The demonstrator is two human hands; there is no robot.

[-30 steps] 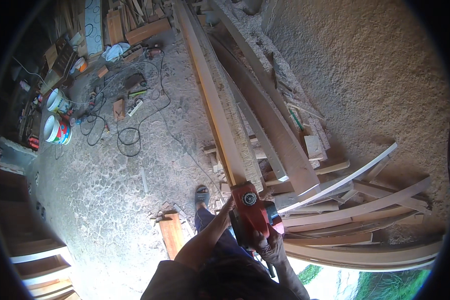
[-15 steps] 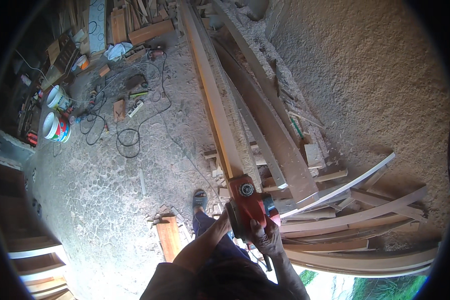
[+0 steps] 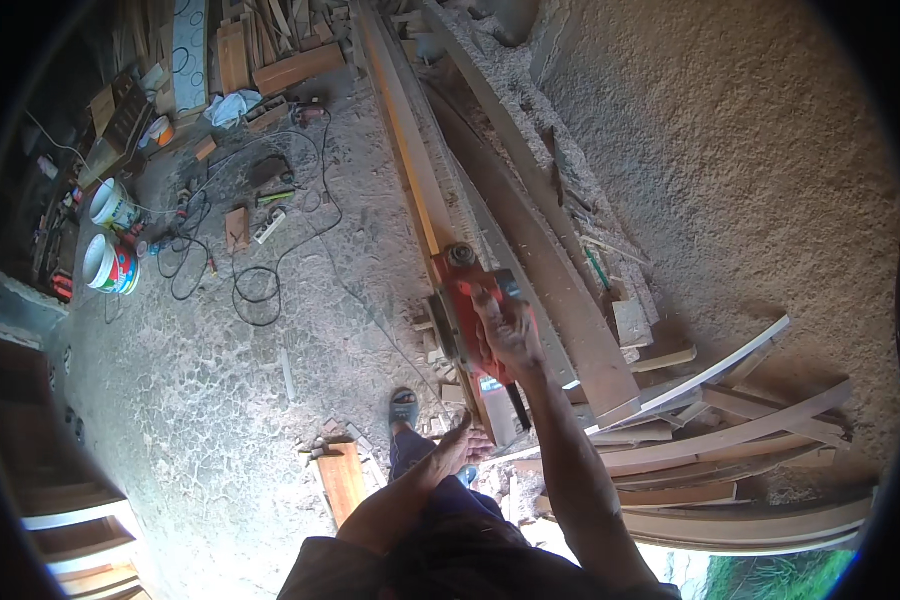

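My right hand (image 3: 510,335) grips the handle of a red electric planer (image 3: 475,280), which rests on a long narrow wooden board (image 3: 400,120) running away from me. The planer has a round dark knob at its front and a black part trailing behind. My left hand (image 3: 460,448) is off the tool, fingers extended, by the board's near end below the planer; whether it touches the wood I cannot tell. Other long planks (image 3: 565,280) lie alongside to the right.
Buckets (image 3: 110,265), tangled cords (image 3: 255,290), tools and offcuts (image 3: 290,70) lie on the concrete floor (image 3: 190,380) to the left. Curved strips (image 3: 730,440) are piled at the lower right beside a rough wall (image 3: 720,150). My sandalled foot (image 3: 403,408) is below; a wooden shelf (image 3: 80,522) is at lower left.
My right hand has pushed the planer forward along the board, away from me. My left hand has let go of the planer and stays near the board's lower end.
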